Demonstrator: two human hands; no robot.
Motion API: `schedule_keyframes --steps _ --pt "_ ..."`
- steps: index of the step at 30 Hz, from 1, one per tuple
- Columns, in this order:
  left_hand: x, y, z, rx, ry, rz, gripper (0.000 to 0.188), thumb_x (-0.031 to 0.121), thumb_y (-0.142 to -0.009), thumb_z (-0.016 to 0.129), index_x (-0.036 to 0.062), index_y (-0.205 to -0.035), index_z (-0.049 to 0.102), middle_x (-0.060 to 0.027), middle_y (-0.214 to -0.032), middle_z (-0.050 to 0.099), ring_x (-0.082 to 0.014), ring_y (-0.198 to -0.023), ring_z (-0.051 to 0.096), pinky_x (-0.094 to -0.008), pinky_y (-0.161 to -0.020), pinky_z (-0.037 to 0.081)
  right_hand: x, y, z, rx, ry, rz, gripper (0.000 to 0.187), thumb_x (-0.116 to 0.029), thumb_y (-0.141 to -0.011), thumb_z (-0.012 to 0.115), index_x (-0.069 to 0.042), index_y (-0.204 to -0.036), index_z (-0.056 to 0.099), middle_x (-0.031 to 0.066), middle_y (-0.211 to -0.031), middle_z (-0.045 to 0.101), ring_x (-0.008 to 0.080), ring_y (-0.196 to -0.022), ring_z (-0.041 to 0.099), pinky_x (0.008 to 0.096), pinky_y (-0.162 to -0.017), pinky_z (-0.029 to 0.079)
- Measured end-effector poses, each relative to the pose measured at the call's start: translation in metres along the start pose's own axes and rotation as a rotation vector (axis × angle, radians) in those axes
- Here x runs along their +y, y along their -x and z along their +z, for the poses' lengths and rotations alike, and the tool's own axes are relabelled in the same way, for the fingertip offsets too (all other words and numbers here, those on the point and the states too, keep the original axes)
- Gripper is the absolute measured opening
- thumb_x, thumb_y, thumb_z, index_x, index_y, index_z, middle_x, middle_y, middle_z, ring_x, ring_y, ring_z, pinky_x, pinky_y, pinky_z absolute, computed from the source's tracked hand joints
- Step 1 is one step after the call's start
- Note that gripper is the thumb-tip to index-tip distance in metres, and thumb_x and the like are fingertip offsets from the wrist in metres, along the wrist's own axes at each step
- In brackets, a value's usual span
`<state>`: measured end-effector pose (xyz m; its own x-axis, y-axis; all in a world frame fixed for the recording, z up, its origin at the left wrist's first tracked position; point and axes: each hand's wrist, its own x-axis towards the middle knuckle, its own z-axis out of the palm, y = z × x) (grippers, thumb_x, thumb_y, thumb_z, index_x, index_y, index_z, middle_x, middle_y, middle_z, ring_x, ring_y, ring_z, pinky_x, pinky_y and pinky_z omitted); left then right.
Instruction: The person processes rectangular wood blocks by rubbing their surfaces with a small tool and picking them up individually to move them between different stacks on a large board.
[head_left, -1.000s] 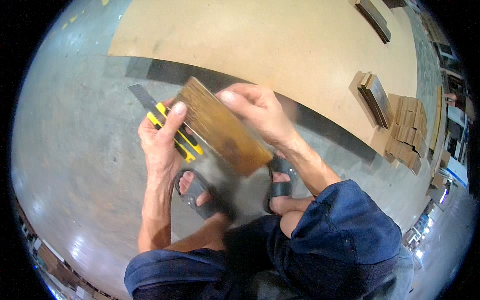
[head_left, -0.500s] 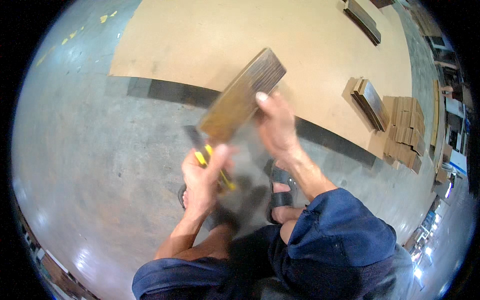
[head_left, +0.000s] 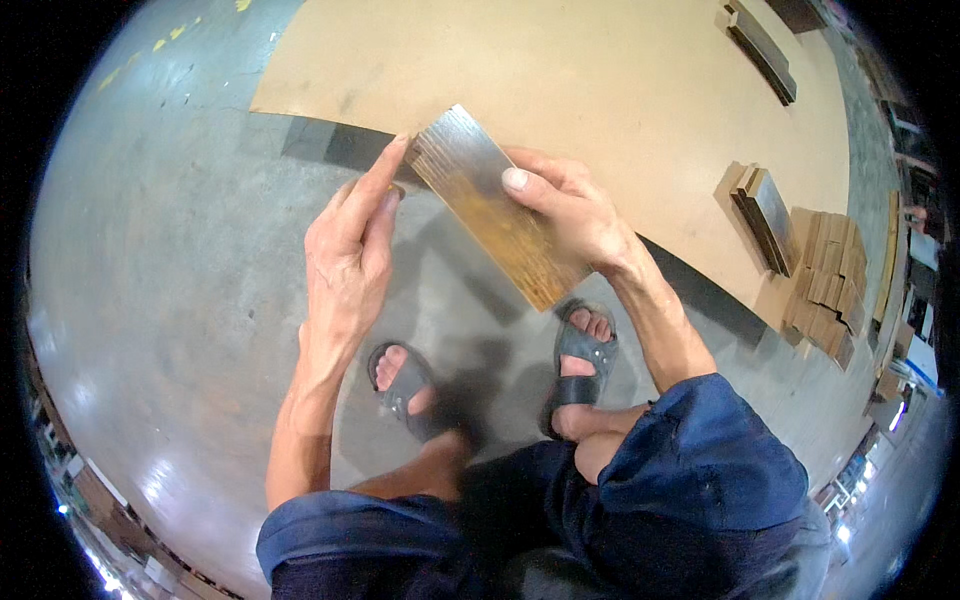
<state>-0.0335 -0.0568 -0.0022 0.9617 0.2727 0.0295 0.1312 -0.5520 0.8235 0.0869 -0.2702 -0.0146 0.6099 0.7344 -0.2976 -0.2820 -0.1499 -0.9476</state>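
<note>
My right hand (head_left: 570, 205) grips a short wooden plank (head_left: 490, 205) by its right long edge, thumb on the top face and fingers underneath. The plank is tilted in the air, its brown face shiny at the far end and more golden at the near end. Close to the plank's far left corner is my left hand (head_left: 350, 235), closed, with its index finger stretched along toward that corner. A small yellow and dark bit of the utility knife (head_left: 397, 190) shows by the left thumb; the hand hides the remainder.
A large tan board (head_left: 620, 90) lies ahead over the grey floor (head_left: 170, 290). On it sit a small stack of planks (head_left: 765, 218) and another stack (head_left: 762, 55) farther off. A pile of cut wooden pieces (head_left: 828, 285) stands at its right edge. My sandalled feet (head_left: 585, 350) are below.
The plank has turned from leaning right to leaning left. My left hand has risen from the near end to the far left corner, and its yellow-black knife is now mostly hidden.
</note>
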Motion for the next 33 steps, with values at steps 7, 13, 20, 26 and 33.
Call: schedule_keyframes --steps 7,13,20,26,33 --pt "0.011 0.030 0.021 -0.116 -0.270 0.162 0.065 -0.004 -0.087 0.055 0.0226 -0.146 0.056 -0.0158 -0.098 0.066 -0.0293 -0.085 0.067 -0.0387 -0.075 0.056 -0.001 0.001 0.002 0.042 -0.049 0.024 0.052 -0.031 -0.103 0.054 0.006 -0.140 0.055 0.0169 -0.127 0.066 0.0203 -0.115 0.062 0.0346 -0.102 0.048" --pt "0.018 0.042 0.018 -0.107 -0.190 0.103 0.056 -0.005 -0.090 0.057 0.0158 -0.142 0.060 -0.0167 -0.095 0.067 -0.0301 -0.081 0.066 -0.0386 -0.075 0.054 0.001 0.000 0.002 0.059 -0.141 0.035 0.049 -0.028 -0.103 0.055 0.007 -0.137 0.057 0.0142 -0.119 0.070 0.0183 -0.107 0.066 0.0325 -0.097 0.051" --pt "0.017 0.013 0.010 -0.104 -0.132 0.087 0.061 -0.006 -0.088 0.057 0.0173 -0.144 0.058 -0.0133 -0.097 0.067 -0.0293 -0.082 0.066 -0.0380 -0.076 0.054 -0.013 0.001 0.002 0.091 -0.168 0.031 0.046 -0.023 -0.102 0.055 0.007 -0.137 0.058 0.0140 -0.118 0.071 0.0166 -0.105 0.066 0.0315 -0.094 0.052" --pt "0.036 0.068 0.040 -0.312 -0.224 0.265 0.074 -0.007 -0.083 0.054 0.0249 -0.149 0.052 -0.0154 -0.086 0.059 -0.0316 -0.075 0.061 -0.0418 -0.068 0.053 -0.005 -0.003 -0.002 0.086 -0.105 0.047 0.045 -0.023 -0.102 0.056 0.006 -0.136 0.059 0.0127 -0.117 0.071 0.0163 -0.103 0.066 0.0303 -0.092 0.052" --pt "0.018 0.002 0.007 0.000 -0.093 0.119 0.059 -0.005 -0.091 0.054 0.0189 -0.145 0.057 -0.0155 -0.087 0.061 -0.0266 -0.075 0.062 -0.0374 -0.068 0.052 -0.010 0.001 0.002 0.078 -0.185 -0.009 0.053 -0.030 -0.099 0.059 0.006 -0.138 0.058 0.0150 -0.119 0.070 0.0201 -0.105 0.066 0.0318 -0.095 0.052"
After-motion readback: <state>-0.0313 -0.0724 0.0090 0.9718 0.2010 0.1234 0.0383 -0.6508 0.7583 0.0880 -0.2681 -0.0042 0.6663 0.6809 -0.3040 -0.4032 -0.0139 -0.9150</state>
